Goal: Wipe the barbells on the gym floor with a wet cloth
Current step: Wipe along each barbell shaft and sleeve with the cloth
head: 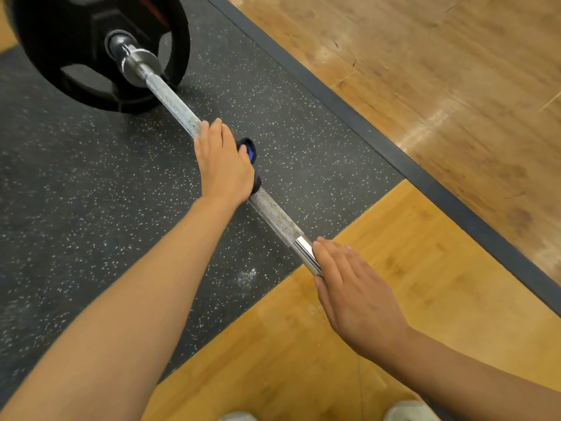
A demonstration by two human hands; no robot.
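The left hand (223, 164) lies over the barbell (273, 214) partway along its shaft, fingers curled down around a dark blue cloth (249, 151) that it presses against the knurled steel; only a fold of the cloth shows past the knuckles. The right hand (356, 294) rests nearer the body on the smooth, shiny stretch of the same bar, fingers straight and together, laid flat rather than gripping. The two hands are well apart along the shaft. The barbell lies on the speckled rubber mat (91, 192), running diagonally from a black weight plate (60, 56) at the upper left toward the wooden floor (425, 86). The likely trouble is the bar rolling: with the right hand only flat on slick metal, a firm push of the cloth could spin or shift the shaft. The cloth could also snag or bunch on the rough knurling and slip out from under the left fingers.
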